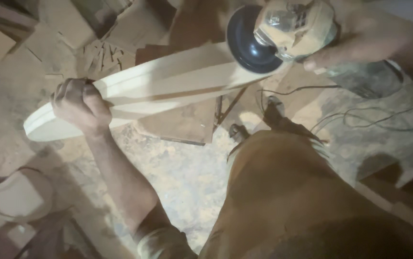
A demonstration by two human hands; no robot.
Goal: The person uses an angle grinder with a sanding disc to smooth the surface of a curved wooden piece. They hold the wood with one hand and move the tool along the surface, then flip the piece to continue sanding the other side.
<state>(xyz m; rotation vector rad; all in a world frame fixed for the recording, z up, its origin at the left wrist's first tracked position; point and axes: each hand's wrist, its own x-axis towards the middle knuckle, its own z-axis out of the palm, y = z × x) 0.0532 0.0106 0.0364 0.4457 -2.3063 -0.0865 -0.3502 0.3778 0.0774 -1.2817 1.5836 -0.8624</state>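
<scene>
- Now my left hand (79,105) is clenched around the pale wooden board (168,84), near its left end.
- My right hand (360,36) grasps the dusty grinder (288,29), its dark disc (249,41) touching the board's far right end.

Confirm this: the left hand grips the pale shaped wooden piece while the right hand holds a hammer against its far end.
Not a hammer. The head view shows the right hand holding an angle grinder, its disc against the far end of the wooden piece, which the left hand grips.
</scene>
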